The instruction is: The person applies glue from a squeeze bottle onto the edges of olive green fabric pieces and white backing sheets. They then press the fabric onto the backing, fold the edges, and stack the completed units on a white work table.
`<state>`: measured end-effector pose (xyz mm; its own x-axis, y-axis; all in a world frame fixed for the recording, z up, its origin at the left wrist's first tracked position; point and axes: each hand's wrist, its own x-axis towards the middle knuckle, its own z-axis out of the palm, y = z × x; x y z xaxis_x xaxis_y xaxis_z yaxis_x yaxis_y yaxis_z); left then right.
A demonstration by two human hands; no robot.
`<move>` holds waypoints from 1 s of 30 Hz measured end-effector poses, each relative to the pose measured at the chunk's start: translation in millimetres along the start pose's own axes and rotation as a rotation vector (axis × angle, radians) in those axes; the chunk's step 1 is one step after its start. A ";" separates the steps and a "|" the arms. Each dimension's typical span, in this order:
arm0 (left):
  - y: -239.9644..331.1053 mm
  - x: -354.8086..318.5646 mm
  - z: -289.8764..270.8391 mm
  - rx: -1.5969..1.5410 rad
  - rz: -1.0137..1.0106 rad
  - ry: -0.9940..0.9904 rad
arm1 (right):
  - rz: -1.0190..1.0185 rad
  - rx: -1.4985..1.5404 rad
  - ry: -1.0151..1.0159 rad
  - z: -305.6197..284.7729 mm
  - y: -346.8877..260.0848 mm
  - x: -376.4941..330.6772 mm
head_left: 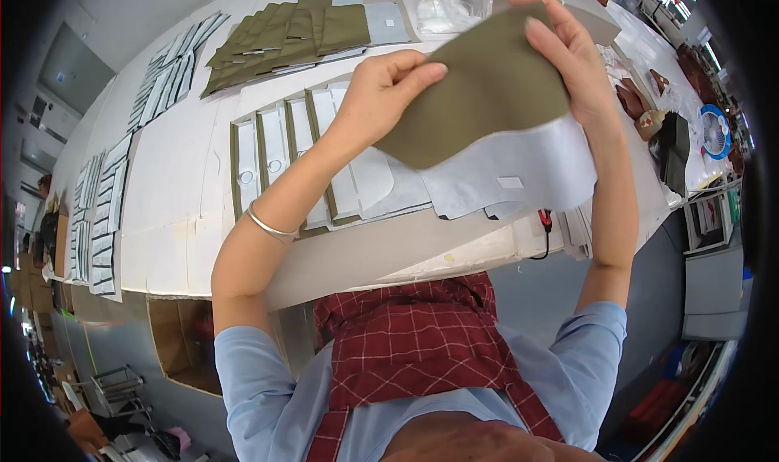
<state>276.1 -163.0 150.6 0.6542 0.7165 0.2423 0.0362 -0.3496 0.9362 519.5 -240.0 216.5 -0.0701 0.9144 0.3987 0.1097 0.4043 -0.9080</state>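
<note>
An olive-green fabric panel (pixel 491 92) is held up over the table in both my hands. My left hand (pixel 385 92) pinches its left edge between thumb and fingers. At the upper right edge, my right hand (pixel 568 56) grips it with the thumb on the near face. Just below the panel hangs or lies a pale whitish piece (pixel 540 170) with a small white label; whether it is joined to the panel I cannot tell. Under my left forearm, overlapping pale pieces with olive edges (pixel 276 157) lie in a row, partly hidden by the arm.
Beyond my left hand lies a fanned pile of olive panels (pixel 284 36). Strips of pale, dark-edged pieces (pixel 170 72) line the table's left side. A clear plastic bag (pixel 454 6) sits at the back. Near the front edge is a red-handled tool (pixel 545 218); a blue fan (pixel 715 131) stands far right.
</note>
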 end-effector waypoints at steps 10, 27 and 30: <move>-6.5 -2.2 0.8 -0.796 -0.356 -0.003 | 0.220 -0.237 -0.208 -28.1 -1.9 -16.9; 36.4 -58.6 97.4 0.593 1.377 0.118 | -0.354 -1.842 0.335 11.1 -26.4 26.4; 22.1 -61.2 125.1 0.513 1.048 -0.087 | -0.123 -1.545 0.075 47.4 -66.0 29.3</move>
<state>331.4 -290.0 124.6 0.5940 -0.1038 0.7977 -0.2642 -0.9618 0.0715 463.2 -240.8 282.1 -0.1125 0.8548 0.5066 0.9908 0.0580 0.1222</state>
